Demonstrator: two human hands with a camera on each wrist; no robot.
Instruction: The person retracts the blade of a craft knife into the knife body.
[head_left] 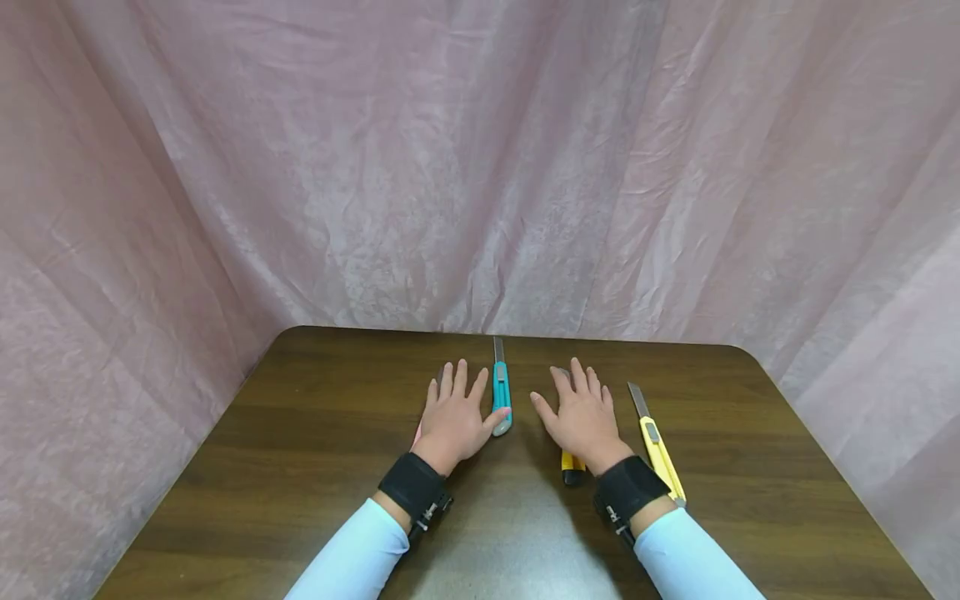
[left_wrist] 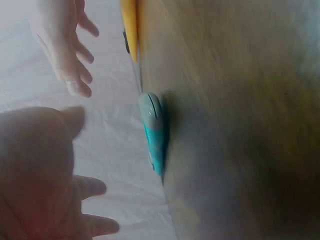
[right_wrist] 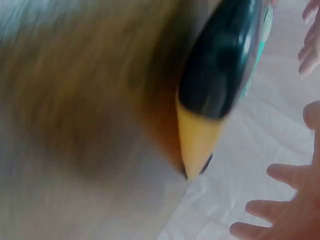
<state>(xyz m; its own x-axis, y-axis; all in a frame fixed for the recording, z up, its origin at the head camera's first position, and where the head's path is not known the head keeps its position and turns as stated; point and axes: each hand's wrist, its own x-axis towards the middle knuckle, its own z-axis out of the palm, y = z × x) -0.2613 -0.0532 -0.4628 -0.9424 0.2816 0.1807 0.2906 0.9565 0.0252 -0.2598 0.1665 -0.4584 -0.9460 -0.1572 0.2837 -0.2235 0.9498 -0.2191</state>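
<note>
Teal cutter [head_left: 501,387] by left hand [head_left: 454,421] | orange cutter [head_left: 572,462] beneath right hand [head_left: 585,422] | hands apart, splayed, seemingly hovering

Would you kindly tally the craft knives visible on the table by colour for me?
Teal knife: 1
Pale yellow knife: 1
Orange knife with a black end: 1
Pink knife: 1 (mostly hidden by the left hand, so a likely reading)
Total: 4
</note>
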